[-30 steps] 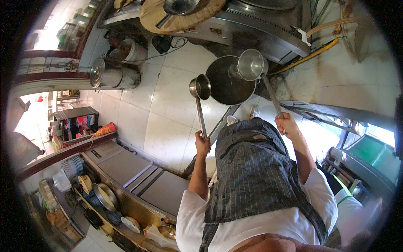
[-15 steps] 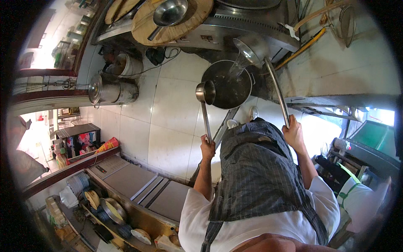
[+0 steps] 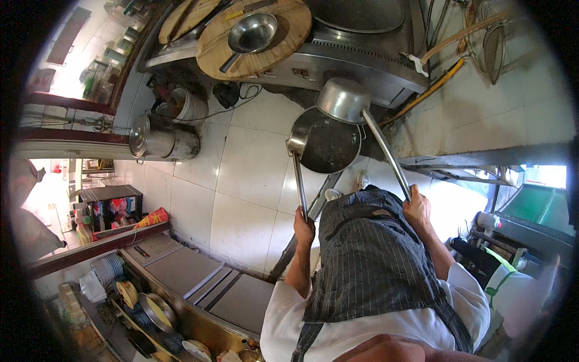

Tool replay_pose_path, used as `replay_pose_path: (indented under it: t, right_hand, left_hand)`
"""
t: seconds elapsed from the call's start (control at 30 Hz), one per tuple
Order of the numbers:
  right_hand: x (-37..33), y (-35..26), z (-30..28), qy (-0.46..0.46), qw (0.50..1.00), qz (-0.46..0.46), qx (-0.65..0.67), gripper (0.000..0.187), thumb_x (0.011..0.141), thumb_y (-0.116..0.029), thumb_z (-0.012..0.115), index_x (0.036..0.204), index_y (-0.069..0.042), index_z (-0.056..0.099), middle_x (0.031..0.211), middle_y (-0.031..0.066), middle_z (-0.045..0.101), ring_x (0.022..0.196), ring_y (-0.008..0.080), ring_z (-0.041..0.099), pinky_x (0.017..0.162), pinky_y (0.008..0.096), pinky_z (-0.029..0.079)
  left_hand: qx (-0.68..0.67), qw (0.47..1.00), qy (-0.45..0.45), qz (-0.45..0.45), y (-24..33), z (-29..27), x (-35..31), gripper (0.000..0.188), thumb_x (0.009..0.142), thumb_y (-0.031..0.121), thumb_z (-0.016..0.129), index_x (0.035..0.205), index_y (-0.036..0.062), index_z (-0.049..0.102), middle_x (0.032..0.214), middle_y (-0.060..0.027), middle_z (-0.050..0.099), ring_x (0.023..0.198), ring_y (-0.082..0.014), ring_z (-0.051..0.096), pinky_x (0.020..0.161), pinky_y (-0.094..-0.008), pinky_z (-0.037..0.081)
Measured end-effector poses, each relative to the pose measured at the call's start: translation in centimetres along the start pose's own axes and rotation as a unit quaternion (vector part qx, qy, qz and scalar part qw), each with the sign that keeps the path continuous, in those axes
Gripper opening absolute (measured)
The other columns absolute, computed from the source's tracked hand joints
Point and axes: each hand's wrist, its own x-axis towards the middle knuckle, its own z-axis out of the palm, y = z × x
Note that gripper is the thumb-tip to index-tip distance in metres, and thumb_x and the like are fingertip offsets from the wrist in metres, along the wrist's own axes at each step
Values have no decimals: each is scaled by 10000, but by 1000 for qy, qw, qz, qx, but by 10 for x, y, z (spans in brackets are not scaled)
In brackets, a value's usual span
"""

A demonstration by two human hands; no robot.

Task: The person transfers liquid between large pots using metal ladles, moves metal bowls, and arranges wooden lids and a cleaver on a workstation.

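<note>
White floor tiles (image 3: 253, 163) fill the middle of the view, with a steel stove range (image 3: 362, 54) along the top and a stainless table (image 3: 205, 289) at lower left.

Left hand (image 3: 303, 228): grip fully closed round the end of a small ladle (image 3: 298, 142). Its handle runs nearly straight away from the hand, toward the range, and its cup sits at the left rim of a dark round pot (image 3: 329, 142) standing on the floor below the range.

Right hand (image 3: 416, 208): grip fully closed round the end of a large ladle (image 3: 344, 99). This handle slants up and to the left from the hand; the bowl hangs over the far rim of the same pot, tipped with its underside toward the camera.

Both handles converge on the pot, which lies ahead of both hands. The left hand is the nearer to it; the small ladle's cup appears to touch the rim, though contact cannot be confirmed.

Also noted: a wooden lid (image 3: 253, 30) on the range with a third ladle (image 3: 250, 33) resting on it, and a lidded steel pot (image 3: 160, 140) by the wall at left. A striped apron (image 3: 368, 259) hangs from the person's front.
</note>
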Motion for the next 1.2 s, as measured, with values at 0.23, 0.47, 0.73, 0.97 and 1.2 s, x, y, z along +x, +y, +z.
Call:
replay_pose_path:
  t: [0.23, 0.47, 0.73, 0.97, 1.2]
  right_hand:
    - [14, 8, 11, 54, 998, -37, 19, 275, 654, -50, 520, 916, -27, 438, 644, 241, 548, 629, 432, 550, 574, 497, 426]
    - [33, 6, 0, 42, 996, -65, 50, 334, 637, -37, 532, 958, -17, 441, 654, 227, 565, 660, 414, 575, 596, 485, 441]
    - [83, -6, -19, -133, 892, 6, 431, 123, 717, -31, 539, 798, -44, 447, 550, 88, 469, 425, 198, 486, 400, 295, 357]
    - [117, -50, -43, -297, 639, 4, 710, 105, 808, -20, 497, 892, -54, 443, 539, -1, 397, 350, 85, 381, 320, 225, 296]
    - [125, -131, -22, -294, 590, -14, 752, 102, 824, -24, 484, 905, -70, 443, 533, -10, 393, 334, 79, 375, 312, 228, 294]
  left_hand:
    - [110, 992, -54, 22, 3, -3, 4, 503, 765, -4, 439, 1260, 11, 353, 898, -254, 510, 713, -441, 535, 609, -495, 434]
    - [119, 986, -113, -39, 27, -6, 14, 556, 756, 5, 452, 1293, 47, 313, 972, -254, 506, 793, -433, 542, 666, -490, 438]
    - [-9, 998, -66, -16, 53, -15, 44, 526, 734, -8, 469, 1241, 37, 336, 715, -221, 546, 577, -387, 551, 517, -448, 450]
    - [-431, 842, -203, -252, 93, -66, 73, 485, 811, 30, 529, 1261, 89, 358, 543, -6, 465, 377, -96, 413, 339, -232, 343]
    - [-518, 777, -281, -222, 55, -128, 124, 532, 784, 44, 587, 1277, 61, 387, 526, 22, 455, 371, -76, 410, 348, -221, 351]
